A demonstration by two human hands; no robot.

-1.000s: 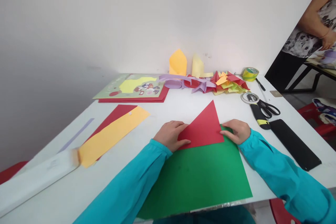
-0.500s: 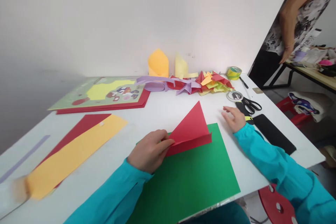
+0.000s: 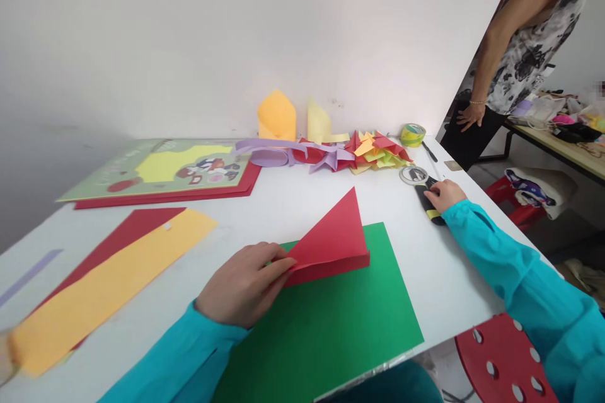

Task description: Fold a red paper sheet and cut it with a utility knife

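Observation:
My left hand [image 3: 246, 283] pinches the left end of a folded red paper [image 3: 331, 233], a triangle with a narrow strip turned up along its lower edge. That paper sits above a green sheet [image 3: 326, 327]. To the right, my right hand [image 3: 444, 195] is closed over the black scissors, whose handles are mostly hidden beneath my fingers. Beside these fingers lies a black object with a yellow band [image 3: 429, 204]. A roll of clear tape [image 3: 413, 175] is just behind it.
Folded paper pieces [image 3: 373, 151] and yellow-green tape [image 3: 413, 135] line the wall. At left lie a decorated board [image 3: 118, 167], orange paper [image 3: 118, 289] and a purple strip [image 3: 28, 277]. Another person's hand [image 3: 471, 114] shows at right, above a red stool [image 3: 501, 195].
My right hand has moved right and back from the bare tabletop onto the scissors, and its fingers have closed. My left hand keeps hold of the red paper. The view has shifted slightly.

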